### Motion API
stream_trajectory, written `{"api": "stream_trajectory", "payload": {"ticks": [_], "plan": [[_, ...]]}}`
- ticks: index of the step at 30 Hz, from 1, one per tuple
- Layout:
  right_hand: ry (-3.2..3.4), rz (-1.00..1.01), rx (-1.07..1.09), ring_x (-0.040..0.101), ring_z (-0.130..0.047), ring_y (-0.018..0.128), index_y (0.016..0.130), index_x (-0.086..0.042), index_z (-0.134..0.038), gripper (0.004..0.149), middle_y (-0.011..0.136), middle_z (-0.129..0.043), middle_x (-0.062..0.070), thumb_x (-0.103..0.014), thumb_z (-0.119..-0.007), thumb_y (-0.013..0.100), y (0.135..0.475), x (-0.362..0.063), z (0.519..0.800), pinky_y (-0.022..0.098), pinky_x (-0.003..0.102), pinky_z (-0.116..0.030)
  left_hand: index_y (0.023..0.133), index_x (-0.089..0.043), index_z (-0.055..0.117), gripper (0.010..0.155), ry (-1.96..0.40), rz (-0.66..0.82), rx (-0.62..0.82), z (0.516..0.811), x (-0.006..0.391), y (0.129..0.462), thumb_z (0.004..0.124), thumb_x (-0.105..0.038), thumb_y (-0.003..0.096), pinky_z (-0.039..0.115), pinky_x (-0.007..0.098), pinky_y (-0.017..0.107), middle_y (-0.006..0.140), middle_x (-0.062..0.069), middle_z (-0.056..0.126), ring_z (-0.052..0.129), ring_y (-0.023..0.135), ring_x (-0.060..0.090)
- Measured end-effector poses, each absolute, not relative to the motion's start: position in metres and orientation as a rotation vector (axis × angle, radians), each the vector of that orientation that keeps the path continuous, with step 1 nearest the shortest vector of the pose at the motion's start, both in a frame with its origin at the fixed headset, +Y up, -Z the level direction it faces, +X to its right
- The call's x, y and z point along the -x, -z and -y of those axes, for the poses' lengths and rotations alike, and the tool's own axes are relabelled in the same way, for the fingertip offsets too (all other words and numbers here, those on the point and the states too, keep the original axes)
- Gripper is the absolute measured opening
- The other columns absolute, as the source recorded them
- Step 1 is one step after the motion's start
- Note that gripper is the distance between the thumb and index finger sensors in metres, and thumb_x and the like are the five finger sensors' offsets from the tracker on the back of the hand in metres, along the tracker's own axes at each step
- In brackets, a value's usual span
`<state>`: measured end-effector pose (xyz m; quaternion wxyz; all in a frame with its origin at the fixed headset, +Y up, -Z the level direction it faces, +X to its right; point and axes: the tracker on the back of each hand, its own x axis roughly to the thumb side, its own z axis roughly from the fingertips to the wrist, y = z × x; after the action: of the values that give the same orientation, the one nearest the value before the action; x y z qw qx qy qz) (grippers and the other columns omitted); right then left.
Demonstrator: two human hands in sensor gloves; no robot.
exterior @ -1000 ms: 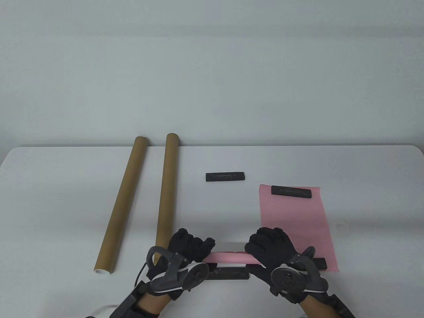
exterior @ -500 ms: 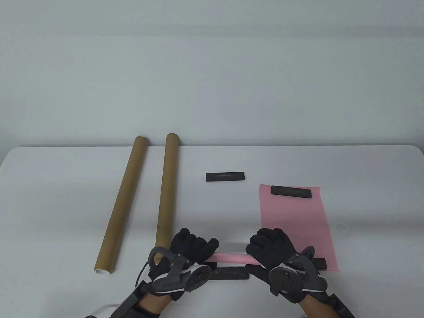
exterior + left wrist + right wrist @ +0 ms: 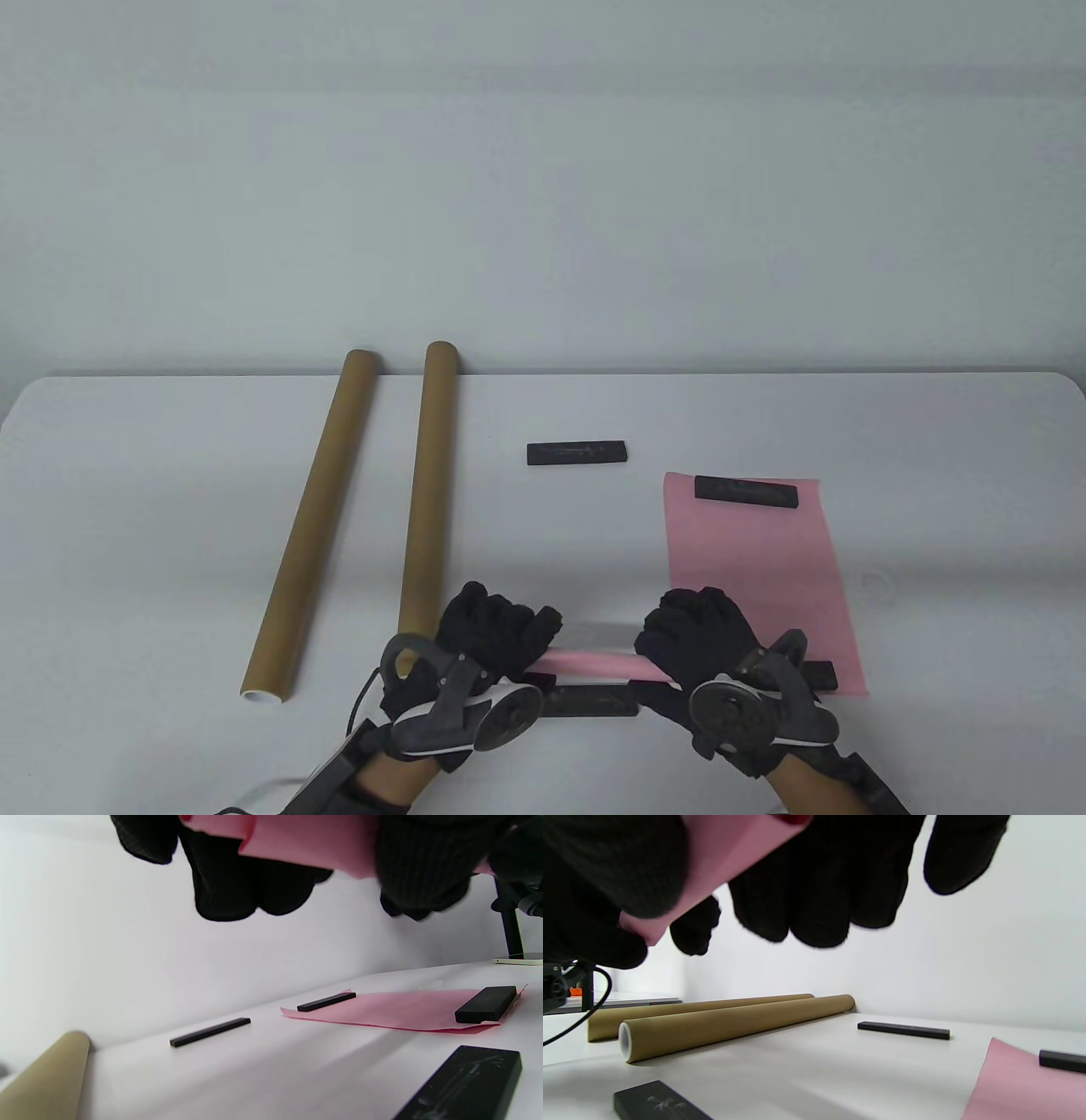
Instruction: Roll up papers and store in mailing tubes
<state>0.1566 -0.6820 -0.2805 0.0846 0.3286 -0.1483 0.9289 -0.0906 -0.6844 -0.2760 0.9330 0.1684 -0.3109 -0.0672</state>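
A rolled pink paper (image 3: pixel 590 664) is held level just above the table's front edge. My left hand (image 3: pixel 496 632) grips its left end and my right hand (image 3: pixel 691 632) grips its right end. The roll shows pink between the gloved fingers in the left wrist view (image 3: pixel 305 844) and in the right wrist view (image 3: pixel 725 857). Two brown mailing tubes lie lengthwise at the left: the outer tube (image 3: pixel 310 526) and the inner tube (image 3: pixel 428 488), whose near end is behind my left hand. A second pink sheet (image 3: pixel 759 577) lies flat at the right.
A black bar weight (image 3: pixel 747 491) sits on the flat sheet's far edge and another (image 3: pixel 821 676) on its near edge. A third bar (image 3: pixel 578 452) lies mid-table. A fourth bar (image 3: pixel 591 701) lies under the roll by the front edge. The table is white (image 3: pixel 170 475).
Both hands have tightened the pink roll, which looks thinner now. The hands stay in nearly the same place. Nothing else has moved.
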Motion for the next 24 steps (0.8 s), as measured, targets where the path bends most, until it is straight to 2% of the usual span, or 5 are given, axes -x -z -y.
{"api": "stream_trajectory", "payload": {"ticks": [3, 8, 13, 17, 24], "plan": [[-2.743, 0.379, -0.974, 0.042, -0.098, 0.078, 0.063, -0.016, -0.101, 0.058, 0.071, -0.104, 0.009, -0.065, -0.078, 0.042, 0.282, -0.158, 0.683, 0.061, 0.069, -0.074, 0.093, -0.034, 0.071, 0.066, 0.134, 0.636, -0.374, 0.681, 0.089, 0.273, 0.081, -0.063, 0.0350, 0.069, 0.049, 0.071, 0.073, -0.011, 0.093, 0.100, 0.070, 0.013], [-2.770, 0.460, -0.990, 0.049, -0.079, 0.094, 0.093, -0.015, -0.082, 0.068, 0.099, -0.081, 0.013, -0.059, -0.085, 0.042, 0.279, -0.156, 0.682, 0.066, 0.071, -0.065, 0.083, -0.031, 0.085, 0.065, 0.075, 0.616, -0.275, 0.682, 0.093, 0.281, 0.076, -0.070, 0.0323, 0.074, 0.047, 0.070, 0.050, -0.014, 0.102, 0.109, 0.046, 0.008], [-2.743, 0.360, -0.989, 0.041, -0.096, 0.080, 0.071, -0.017, -0.097, 0.055, 0.078, -0.100, 0.009, -0.061, -0.082, 0.043, 0.283, -0.157, 0.683, 0.063, 0.069, -0.071, 0.098, -0.030, 0.065, 0.075, 0.226, 0.640, -0.383, 0.682, 0.088, 0.273, 0.079, -0.066, 0.0344, 0.062, 0.052, 0.073, 0.084, -0.006, 0.088, 0.094, 0.080, 0.019], [-2.669, 0.290, -0.961, 0.040, -0.103, 0.069, 0.058, -0.016, -0.102, 0.055, 0.065, -0.106, 0.008, -0.063, -0.080, 0.042, 0.286, -0.161, 0.684, 0.060, 0.068, -0.075, 0.094, -0.033, 0.070, 0.066, 0.232, 0.658, -0.449, 0.675, 0.084, 0.266, 0.082, -0.061, 0.0362, 0.064, 0.051, 0.072, 0.079, -0.008, 0.091, 0.098, 0.075, 0.016], [-2.723, 0.418, -0.977, 0.044, -0.090, 0.086, 0.079, -0.017, -0.091, 0.060, 0.086, -0.093, 0.011, -0.063, -0.086, 0.040, 0.281, -0.159, 0.681, 0.064, 0.070, -0.069, 0.081, -0.031, 0.086, 0.062, 0.115, 0.652, -0.271, 0.681, 0.089, 0.278, 0.072, -0.069, 0.0333, 0.073, 0.047, 0.070, 0.053, -0.013, 0.104, 0.110, 0.047, 0.008]]}}
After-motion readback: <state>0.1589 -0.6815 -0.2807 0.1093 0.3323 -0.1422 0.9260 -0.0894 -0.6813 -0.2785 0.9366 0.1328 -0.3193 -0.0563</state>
